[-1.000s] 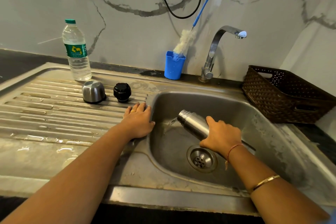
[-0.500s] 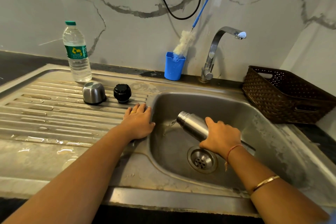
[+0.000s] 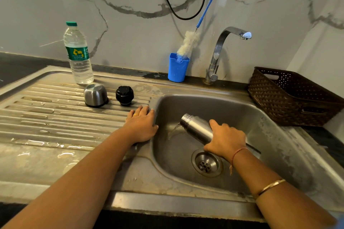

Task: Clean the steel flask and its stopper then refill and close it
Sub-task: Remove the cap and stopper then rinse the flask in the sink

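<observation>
Over the sink basin (image 3: 232, 109), just above its drain (image 3: 206, 163), the right hand (image 3: 226, 140) grips the steel flask (image 3: 197, 128) round its lower body, fingers curled over it and thumb laid along the body toward the mouth; the flask lies tilted, its base hidden behind the hand, its open threaded mouth clear of the grip and pointing down toward the basin's left wall; a thin stream of water (image 3: 174, 130) runs from the mouth to the basin floor; the right forearm reaches in across the basin's near rim; the left hand (image 3: 142, 126) rests palm down on the basin's left rim, fingers straight and together, holding nothing, its arm stretched out; left of the basin, on the ribbed drainboard (image 3: 55, 117) beyond that hand, the black stopper (image 3: 124, 95) stands near a steel cup (image 3: 95, 95) set mouth down, the two apart; further left and back stands a capped water bottle (image 3: 79, 57); behind the basin a blue holder (image 3: 177, 68) carries a bottle brush (image 3: 189, 42), beside the tap (image 3: 223, 46); right of the basin sits a brown basket (image 3: 290, 98).
</observation>
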Action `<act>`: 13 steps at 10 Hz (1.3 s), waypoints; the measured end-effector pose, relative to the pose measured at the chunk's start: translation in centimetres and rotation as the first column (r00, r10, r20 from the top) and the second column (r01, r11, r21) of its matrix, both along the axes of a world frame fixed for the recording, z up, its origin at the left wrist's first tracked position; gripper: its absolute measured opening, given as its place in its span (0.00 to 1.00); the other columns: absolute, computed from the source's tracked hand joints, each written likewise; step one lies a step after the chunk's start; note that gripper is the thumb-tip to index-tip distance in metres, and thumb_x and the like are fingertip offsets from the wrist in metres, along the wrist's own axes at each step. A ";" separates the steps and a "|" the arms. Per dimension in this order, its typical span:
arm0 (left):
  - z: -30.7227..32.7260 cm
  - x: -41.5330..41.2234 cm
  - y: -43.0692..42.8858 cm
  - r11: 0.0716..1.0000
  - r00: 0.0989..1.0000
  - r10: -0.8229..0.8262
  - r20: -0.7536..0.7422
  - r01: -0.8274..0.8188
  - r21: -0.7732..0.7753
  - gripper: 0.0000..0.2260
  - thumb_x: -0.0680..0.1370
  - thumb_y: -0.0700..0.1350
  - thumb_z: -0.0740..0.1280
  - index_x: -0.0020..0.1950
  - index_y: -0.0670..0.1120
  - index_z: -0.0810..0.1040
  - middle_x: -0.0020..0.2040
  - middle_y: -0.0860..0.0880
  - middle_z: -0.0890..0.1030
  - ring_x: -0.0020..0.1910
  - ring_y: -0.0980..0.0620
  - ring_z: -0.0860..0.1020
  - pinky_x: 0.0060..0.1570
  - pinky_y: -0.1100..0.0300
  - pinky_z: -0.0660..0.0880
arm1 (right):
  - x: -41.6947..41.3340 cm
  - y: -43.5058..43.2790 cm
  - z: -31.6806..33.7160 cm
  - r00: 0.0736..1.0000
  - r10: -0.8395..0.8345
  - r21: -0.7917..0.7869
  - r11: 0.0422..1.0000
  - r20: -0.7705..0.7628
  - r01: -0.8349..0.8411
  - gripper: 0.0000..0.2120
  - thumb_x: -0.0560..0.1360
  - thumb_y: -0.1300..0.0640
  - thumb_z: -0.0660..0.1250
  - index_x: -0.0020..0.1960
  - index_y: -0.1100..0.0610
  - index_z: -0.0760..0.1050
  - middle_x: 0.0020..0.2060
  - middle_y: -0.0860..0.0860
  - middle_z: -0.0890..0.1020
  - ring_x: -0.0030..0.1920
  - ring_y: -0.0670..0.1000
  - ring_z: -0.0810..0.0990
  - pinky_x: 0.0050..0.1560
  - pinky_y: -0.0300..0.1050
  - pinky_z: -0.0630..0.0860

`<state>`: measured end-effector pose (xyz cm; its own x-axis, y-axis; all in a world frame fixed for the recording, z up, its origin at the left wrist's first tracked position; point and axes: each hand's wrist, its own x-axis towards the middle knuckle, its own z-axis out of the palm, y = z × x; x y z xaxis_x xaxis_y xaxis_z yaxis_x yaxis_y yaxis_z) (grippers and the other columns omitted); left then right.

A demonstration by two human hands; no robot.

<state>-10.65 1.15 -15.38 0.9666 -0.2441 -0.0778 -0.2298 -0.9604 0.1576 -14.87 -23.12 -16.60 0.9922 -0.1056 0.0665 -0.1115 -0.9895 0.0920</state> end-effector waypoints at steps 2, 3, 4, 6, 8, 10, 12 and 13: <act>0.0 -0.1 0.0 1.000 1.000 0.006 -0.005 -0.006 0.000 0.29 0.81 0.53 0.57 0.78 0.45 0.50 0.79 0.44 0.49 0.77 0.45 0.46 0.75 0.46 0.44 | -0.1 0.1 0.1 1.000 0.004 0.005 1.000 -0.011 -0.004 0.28 0.65 0.40 0.70 0.58 0.48 0.63 0.50 0.52 0.76 0.47 0.54 0.77 0.44 0.48 0.77; 0.0 -0.1 0.1 1.000 1.000 0.005 -0.006 -0.005 -0.006 0.29 0.81 0.53 0.57 0.78 0.45 0.50 0.79 0.44 0.48 0.77 0.45 0.46 0.74 0.47 0.44 | -0.1 0.1 0.1 1.000 0.004 0.002 1.000 -0.013 -0.004 0.28 0.65 0.41 0.70 0.58 0.48 0.63 0.50 0.52 0.76 0.48 0.55 0.77 0.44 0.48 0.77; 0.0 0.0 0.1 1.000 1.000 0.004 -0.006 -0.004 -0.008 0.29 0.81 0.53 0.57 0.78 0.45 0.50 0.79 0.44 0.49 0.77 0.45 0.46 0.74 0.47 0.44 | -0.1 0.2 0.1 1.000 0.006 -0.008 1.000 -0.009 -0.006 0.28 0.65 0.41 0.70 0.58 0.48 0.63 0.49 0.52 0.76 0.47 0.55 0.77 0.44 0.48 0.77; -0.1 0.0 0.1 1.000 1.000 0.003 -0.007 -0.003 -0.006 0.29 0.81 0.53 0.57 0.78 0.45 0.50 0.79 0.44 0.48 0.77 0.45 0.46 0.74 0.47 0.44 | 0.0 0.2 0.0 1.000 0.010 -0.010 1.000 -0.007 -0.010 0.27 0.65 0.41 0.69 0.58 0.48 0.63 0.49 0.52 0.76 0.47 0.54 0.77 0.45 0.49 0.78; 0.0 -0.1 0.1 1.000 1.000 0.001 -0.011 -0.001 -0.012 0.29 0.81 0.53 0.57 0.78 0.45 0.50 0.79 0.44 0.48 0.77 0.45 0.45 0.74 0.47 0.43 | -0.1 0.3 0.1 1.000 0.018 -0.018 1.000 -0.012 -0.018 0.27 0.65 0.41 0.70 0.58 0.48 0.63 0.49 0.52 0.76 0.47 0.54 0.77 0.45 0.48 0.77; 0.1 -0.2 0.1 1.000 1.000 -0.002 -0.009 0.002 -0.013 0.29 0.81 0.53 0.57 0.78 0.45 0.50 0.79 0.43 0.48 0.77 0.45 0.45 0.75 0.47 0.43 | -0.1 0.4 0.1 1.000 0.022 -0.023 0.999 -0.014 -0.023 0.28 0.65 0.40 0.70 0.58 0.48 0.63 0.49 0.52 0.76 0.47 0.54 0.77 0.44 0.47 0.77; 0.0 -0.1 0.1 1.000 1.000 -0.002 -0.008 0.002 -0.014 0.29 0.81 0.53 0.57 0.78 0.45 0.50 0.79 0.44 0.48 0.77 0.45 0.45 0.75 0.47 0.44 | -0.1 0.4 0.0 1.000 0.025 -0.031 0.999 -0.013 -0.025 0.27 0.65 0.40 0.69 0.59 0.48 0.63 0.48 0.52 0.76 0.47 0.54 0.77 0.43 0.48 0.77; 0.0 0.0 0.1 1.000 1.000 0.000 -0.004 0.000 -0.015 0.29 0.81 0.53 0.57 0.78 0.45 0.50 0.79 0.44 0.49 0.77 0.45 0.46 0.75 0.47 0.44 | -0.1 0.4 0.1 1.000 0.022 -0.026 0.999 -0.014 -0.022 0.27 0.65 0.41 0.69 0.58 0.48 0.63 0.48 0.52 0.75 0.46 0.54 0.77 0.42 0.47 0.76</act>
